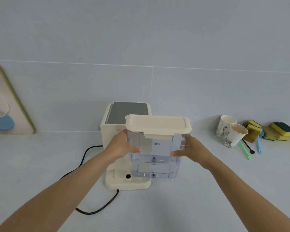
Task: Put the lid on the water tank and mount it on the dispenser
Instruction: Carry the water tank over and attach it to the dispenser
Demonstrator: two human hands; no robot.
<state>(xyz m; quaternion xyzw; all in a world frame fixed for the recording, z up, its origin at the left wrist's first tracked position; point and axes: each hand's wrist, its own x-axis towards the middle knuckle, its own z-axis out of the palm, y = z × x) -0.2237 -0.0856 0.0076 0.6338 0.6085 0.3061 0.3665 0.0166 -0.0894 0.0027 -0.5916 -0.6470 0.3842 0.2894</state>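
Two bare forearms, reaching in from the bottom corners toward the middle. Left hand (122, 145) pressed flat against the left wall of the water tank (155, 154), thumb forward on the front face, remaining fingers hidden behind the clear plastic. Right hand (189, 151) mirrored on the right wall, thumb likewise on the front face, fingers wrapped round the side. Both hands clamped on the one tank, palms well apart with the tank between them.

One tank, clear, upright, held over the right part of the dispenser's base; whether it touches the base, cannot tell. One cream lid (157, 125) seated on top, front clip down.

One cream dispenser (114, 129) against the wall, dark panel on top, round hole showing in its base just left of the tank. One black cord (84, 158) looping across the counter (32, 164).

Right, near the wall: two paper cups (231, 131), touching; several yellow-green sponges (281, 131), count unclear; one green stick, one blue, one black. Far left: one framed picture (5, 101), leaning.
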